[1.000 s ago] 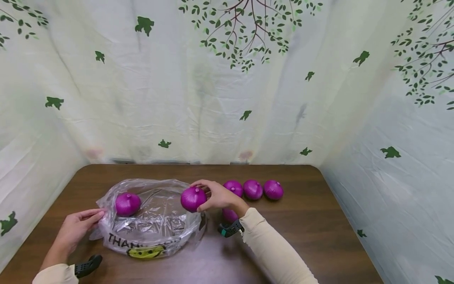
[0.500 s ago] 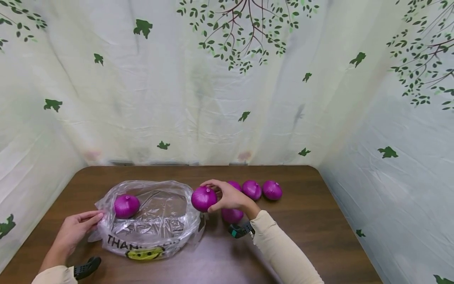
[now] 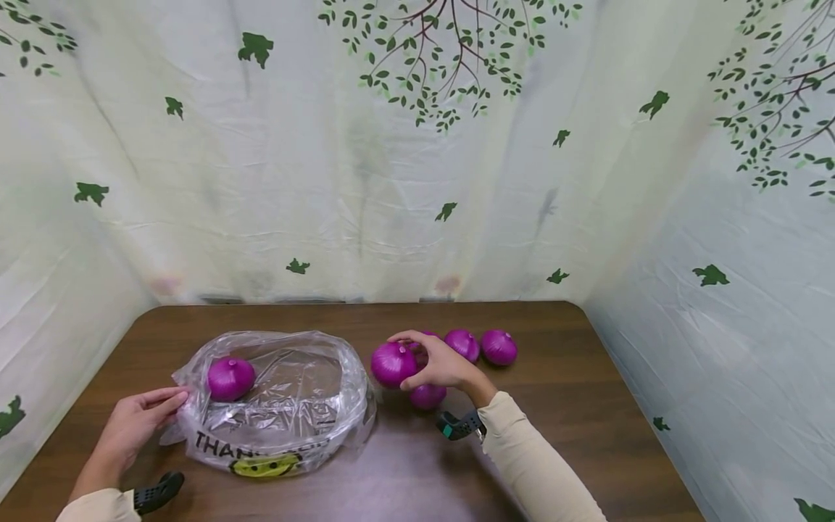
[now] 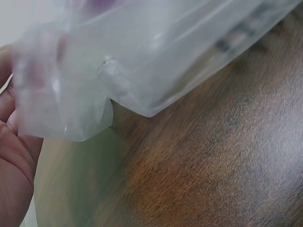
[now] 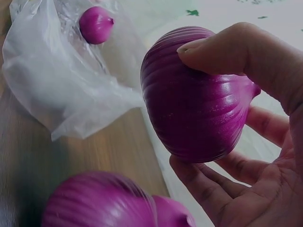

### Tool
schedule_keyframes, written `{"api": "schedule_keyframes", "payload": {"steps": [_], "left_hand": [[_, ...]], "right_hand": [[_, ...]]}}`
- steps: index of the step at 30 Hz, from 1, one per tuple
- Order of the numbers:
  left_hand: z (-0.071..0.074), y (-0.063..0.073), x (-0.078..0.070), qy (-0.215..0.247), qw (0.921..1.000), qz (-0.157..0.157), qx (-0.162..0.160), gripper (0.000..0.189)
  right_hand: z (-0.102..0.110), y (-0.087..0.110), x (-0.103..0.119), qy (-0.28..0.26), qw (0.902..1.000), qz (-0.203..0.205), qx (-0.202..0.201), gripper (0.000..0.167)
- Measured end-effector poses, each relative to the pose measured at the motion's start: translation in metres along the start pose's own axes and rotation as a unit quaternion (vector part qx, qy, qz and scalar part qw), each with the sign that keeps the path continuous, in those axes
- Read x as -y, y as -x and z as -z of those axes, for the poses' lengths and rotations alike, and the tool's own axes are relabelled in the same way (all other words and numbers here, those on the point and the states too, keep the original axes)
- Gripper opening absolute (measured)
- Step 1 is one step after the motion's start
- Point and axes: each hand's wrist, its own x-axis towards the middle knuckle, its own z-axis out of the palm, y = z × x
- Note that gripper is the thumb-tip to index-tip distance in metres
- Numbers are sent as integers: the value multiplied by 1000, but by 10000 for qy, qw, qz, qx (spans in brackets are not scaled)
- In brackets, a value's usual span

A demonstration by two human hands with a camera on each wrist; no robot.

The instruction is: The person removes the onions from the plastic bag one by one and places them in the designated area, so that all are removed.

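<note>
My right hand [image 3: 438, 360] grips a purple onion [image 5: 196, 101] between thumb and fingers, raised to the right of the plastic bag. The clear bag [image 3: 287, 449], printed with dark letters and a yellow smiley, lies with its mouth spread wide on the table. Inside it at the left is another purple onion [image 3: 231, 378]. My left hand [image 3: 140, 420] pinches the bag's left rim; in the left wrist view the plastic [image 4: 61, 104] covers those fingertips. Below the right hand sits one more onion [image 3: 428, 396], and another behind is mostly hidden by the fingers.
Two purple onions [image 3: 462, 345] [image 3: 499, 348] stand side by side at the back right of the brown wooden table [image 3: 554, 435]. A pale curtain [image 3: 365, 181] with printed leaves surrounds the table on its back and sides.
My right hand has moved right with the onion, from over the bag's right rim to beside the bag, above the loose onions. The left hand keeps its hold on the rim.
</note>
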Motion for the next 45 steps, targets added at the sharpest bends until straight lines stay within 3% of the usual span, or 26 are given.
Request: {"api": "schedule_keyframes", "payload": {"steps": [11,21,30,39,45], "left_hand": [[-3,1,4,210,9996,-206,35,23],[-3,1,2,139,9998,-117,44,41],[-3,0,0,30,10000,44,46,54],[-5,0,1,223,9997,-119,62,29],[-5,-2,0,170,9997,-147,94,33]], "right_hand": [[15,18,-8,-344,9991,-50,-226,71],[25,32,-9,-731,9969,71,-268,72],[34,45,-23,-615,9968,202,-461,71],[38,54,-31,-870,9940,293,-589,70],[41,60,-36,-940,9917,152,-865,73]]}}
